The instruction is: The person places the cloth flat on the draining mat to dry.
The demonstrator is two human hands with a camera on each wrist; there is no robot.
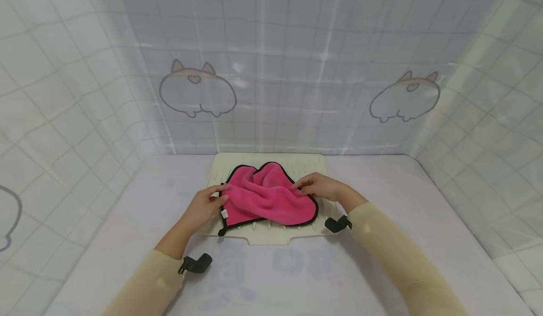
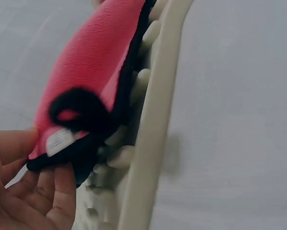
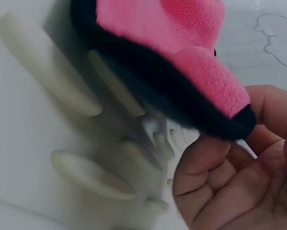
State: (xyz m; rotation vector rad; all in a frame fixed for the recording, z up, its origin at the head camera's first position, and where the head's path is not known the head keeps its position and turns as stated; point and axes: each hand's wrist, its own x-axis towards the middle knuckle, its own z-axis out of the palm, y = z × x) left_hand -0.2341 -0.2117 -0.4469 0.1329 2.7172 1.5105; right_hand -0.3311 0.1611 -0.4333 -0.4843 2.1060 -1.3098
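Note:
A bright pink cloth [image 1: 265,200] with black edging lies rumpled, folded over itself, on a cream ribbed drying board [image 1: 269,239]. My left hand [image 1: 203,207] pinches its left edge between thumb and fingers. In the left wrist view, a white tag [image 2: 60,141] and a black hanging loop [image 2: 81,109] show beside that thumb. At the opposite side, my right hand [image 1: 321,187] holds the cloth's right edge. The right wrist view shows the black border [image 3: 181,98] between thumb and fingers, lifted a little above the board's pegs [image 3: 90,175].
The board stands on a pale table [image 1: 373,188] near its back edge. Translucent curtains [image 1: 297,47] with a grid pattern and cartoon animals enclose the back and both sides. A small black device [image 1: 198,263] is strapped to each wrist.

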